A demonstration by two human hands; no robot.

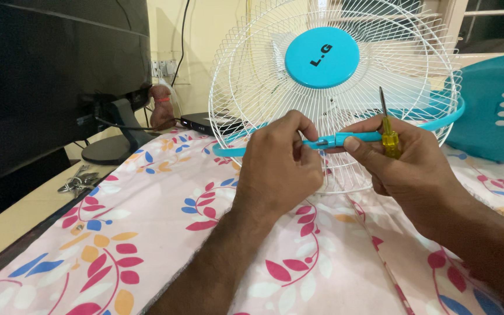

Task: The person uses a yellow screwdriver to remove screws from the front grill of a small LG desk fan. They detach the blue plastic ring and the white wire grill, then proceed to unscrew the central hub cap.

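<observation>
A person's two bare hands work at the blue plastic rim band [438, 121] that runs round the white wire fan guard [263, 70], which stands upright on a floral bedsheet [147, 233]. The left hand [278, 163] pinches the band's clasp [329, 140] at the bottom front of the guard, fingers curled shut on it. The right hand [409, 163] presses a thumb on the same clasp and has a yellow-handled screwdriver [388, 134] tucked in its closed grip, shaft pointing up and off the work. The band sits round the guard and its ends appear to meet at the clasp; whether a screw is in cannot be seen, so the fastening looks to be the step in hand. The guard's round blue centre cap [322, 57] is in place. A teal fan base [494, 114] lies to the right, and a dark monitor [59, 70] stands to the left.
</observation>
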